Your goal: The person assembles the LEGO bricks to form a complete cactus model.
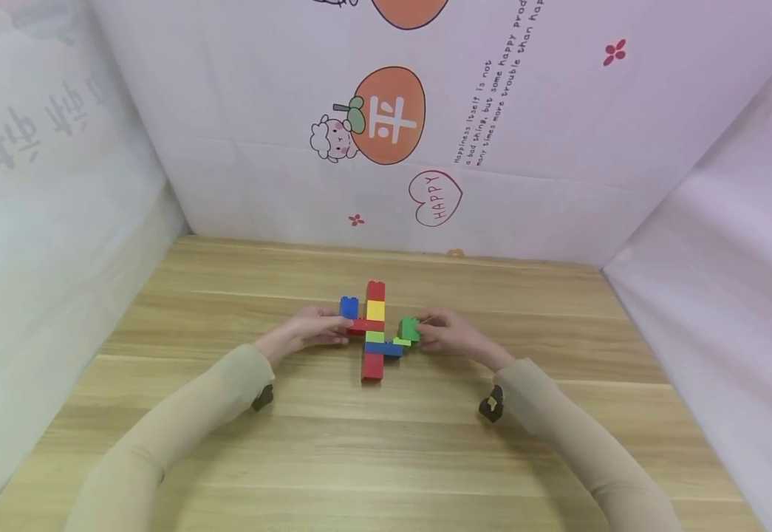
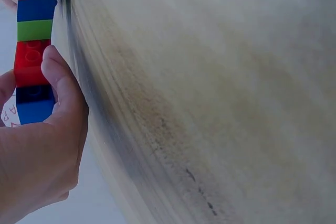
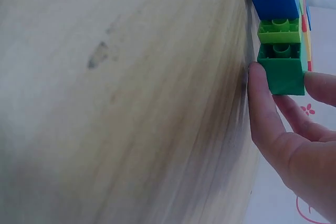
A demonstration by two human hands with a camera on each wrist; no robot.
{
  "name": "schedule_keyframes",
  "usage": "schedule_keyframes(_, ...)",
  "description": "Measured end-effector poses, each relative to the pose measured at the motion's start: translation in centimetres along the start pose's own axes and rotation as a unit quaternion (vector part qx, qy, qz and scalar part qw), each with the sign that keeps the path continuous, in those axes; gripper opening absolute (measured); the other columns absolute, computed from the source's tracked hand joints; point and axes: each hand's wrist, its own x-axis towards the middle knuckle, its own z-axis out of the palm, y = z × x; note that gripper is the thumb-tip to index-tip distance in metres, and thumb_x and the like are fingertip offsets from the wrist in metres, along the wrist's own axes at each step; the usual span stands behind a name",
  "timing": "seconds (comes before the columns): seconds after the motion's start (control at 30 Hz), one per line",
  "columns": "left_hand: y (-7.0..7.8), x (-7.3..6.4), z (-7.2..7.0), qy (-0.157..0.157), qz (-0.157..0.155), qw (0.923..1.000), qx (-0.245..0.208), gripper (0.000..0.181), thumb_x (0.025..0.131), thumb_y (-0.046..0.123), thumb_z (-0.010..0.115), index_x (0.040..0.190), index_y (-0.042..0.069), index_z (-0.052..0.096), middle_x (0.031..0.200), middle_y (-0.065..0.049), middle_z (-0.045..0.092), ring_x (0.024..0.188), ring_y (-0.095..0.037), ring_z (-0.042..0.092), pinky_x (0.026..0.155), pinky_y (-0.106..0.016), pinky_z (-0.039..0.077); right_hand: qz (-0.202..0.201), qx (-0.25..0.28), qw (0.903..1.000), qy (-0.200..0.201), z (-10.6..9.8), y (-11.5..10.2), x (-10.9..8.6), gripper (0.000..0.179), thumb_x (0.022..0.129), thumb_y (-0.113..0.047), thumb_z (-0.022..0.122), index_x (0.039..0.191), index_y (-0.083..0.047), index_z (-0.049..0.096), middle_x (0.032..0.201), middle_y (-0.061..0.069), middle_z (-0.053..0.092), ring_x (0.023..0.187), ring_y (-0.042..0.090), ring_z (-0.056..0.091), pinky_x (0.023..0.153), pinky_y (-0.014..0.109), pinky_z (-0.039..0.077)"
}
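Note:
A figure of joined toy building bricks lies on the wooden table. Its column runs from a red brick (image 1: 375,290) through a yellow brick (image 1: 375,310) and a lime brick (image 1: 375,337) to a red brick (image 1: 372,367) nearest me. My left hand (image 1: 311,327) grips the left side arm, its thumb at the red crosspiece (image 2: 30,66) just beside the blue brick (image 2: 34,109). On the other side, my right hand (image 3: 299,150) pinches a green brick (image 3: 285,76). That brick adjoins a small lime piece (image 3: 279,31), beside the lower blue brick (image 3: 275,3).
The wood-grain table (image 1: 386,458) extends around the figure and toward me. A white printed cloth (image 1: 259,177) rises behind it, with pale cloth walls at both sides. Dark wrist devices (image 1: 492,405) sit below the beige sleeves (image 1: 558,414).

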Motion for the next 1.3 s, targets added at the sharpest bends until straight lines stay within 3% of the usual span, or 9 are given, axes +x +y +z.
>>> schedule_keyframes(0.23, -0.01, -0.27, -0.07, -0.001, -0.016, 0.9997, -0.016, 0.042, 0.095, 0.015, 0.066, 0.13, -0.007, 0.057, 0.116, -0.018, 0.07, 0.083, -0.014, 0.073, 0.082, -0.024, 0.061, 0.016, -0.01, 0.9998, 0.003, 0.21, 0.09, 0.13, 0.047, 0.102, -0.019, 0.053, 0.139, 0.008, 0.045, 0.133, 0.029, 0.055, 0.107, 0.031, 0.068, 0.093, 0.037, 0.06)
schedule_keyframes(0.57, -0.03, -0.4, 0.01, 0.005, -0.041, 0.9987, -0.032, 0.047, 0.093, 0.014, 0.068, 0.132, -0.009, 0.055, 0.127, -0.026, 0.065, 0.08, -0.015, 0.074, 0.079, -0.023, 0.061, 0.032, -0.012, 0.9993, 0.011, 0.51, 0.47, 0.5, 0.042, 0.101, -0.016, 0.055, 0.136, 0.006, 0.048, 0.136, 0.027, 0.052, 0.104, 0.025, 0.069, 0.091, 0.034, 0.06)
schedule_keyframes(0.83, 0.2, -0.83, -0.12, -0.008, -0.026, 0.9995, 0.018, 0.049, 0.094, 0.016, 0.068, 0.131, -0.012, 0.052, 0.12, -0.026, 0.069, 0.076, -0.014, 0.073, 0.073, -0.021, 0.061, 0.024, -0.005, 0.9997, 0.006, 0.65, 0.26, 0.34, 0.04, 0.101, -0.014, 0.054, 0.135, 0.008, 0.049, 0.134, 0.028, 0.053, 0.107, 0.03, 0.068, 0.094, 0.037, 0.059)
schedule_keyframes(1.1, 0.47, -0.93, -0.19, -0.001, -0.018, 0.9965, 0.082, 0.051, 0.093, 0.019, 0.07, 0.13, -0.01, 0.05, 0.118, -0.026, 0.069, 0.074, -0.014, 0.072, 0.072, -0.023, 0.061, 0.032, -0.009, 0.9994, 0.009, 0.54, 0.11, 0.45, 0.039, 0.102, -0.015, 0.054, 0.134, 0.006, 0.051, 0.133, 0.026, 0.054, 0.106, 0.027, 0.068, 0.093, 0.037, 0.059)
schedule_keyframes(1.3, 0.79, -1.03, -0.38, -0.001, -0.01, 0.9922, 0.125, 0.035, 0.093, 0.019, 0.07, 0.113, -0.006, 0.056, 0.108, -0.022, 0.073, 0.069, -0.013, 0.071, 0.07, -0.023, 0.061, 0.036, -0.01, 0.9992, 0.012, 0.5, -0.02, 0.48, 0.04, 0.101, -0.017, 0.055, 0.134, 0.006, 0.051, 0.133, 0.026, 0.055, 0.107, 0.026, 0.068, 0.093, 0.035, 0.059)
